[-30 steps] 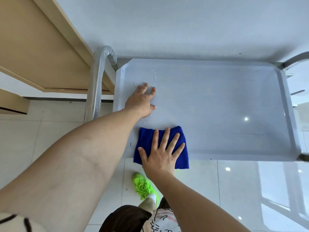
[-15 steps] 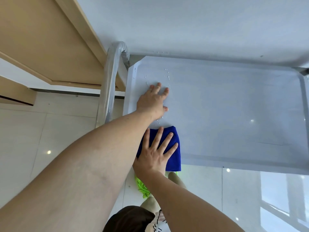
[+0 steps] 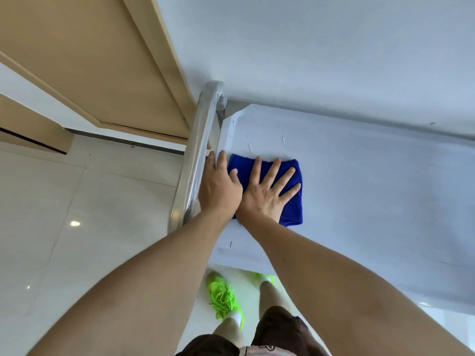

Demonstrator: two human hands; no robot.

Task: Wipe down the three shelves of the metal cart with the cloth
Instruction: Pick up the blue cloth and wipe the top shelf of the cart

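The metal cart's top shelf (image 3: pixel 365 201) is a pale flat tray filling the right of the view. A folded blue cloth (image 3: pixel 293 201) lies near the shelf's left edge. My right hand (image 3: pixel 270 191) presses flat on the cloth with fingers spread. My left hand (image 3: pixel 218 186) rests on the shelf's left rim beside the cloth, fingers straight, partly overlapping my right hand's thumb. Small water droplets (image 3: pixel 281 136) sit on the shelf just beyond the cloth. The lower shelves are hidden under the top one.
The cart's shiny tubular handle (image 3: pixel 198 160) runs along the left side. A wooden door and frame (image 3: pixel 102 62) stand at upper left, a white wall (image 3: pixel 321 47) behind the cart. My green shoes (image 3: pixel 221 296) stand on the tiled floor (image 3: pixel 77 214) below.
My right hand has slid the cloth from the shelf's near edge up toward the far left. My left hand moved off the shelf surface to the left rim. The view shifted left.
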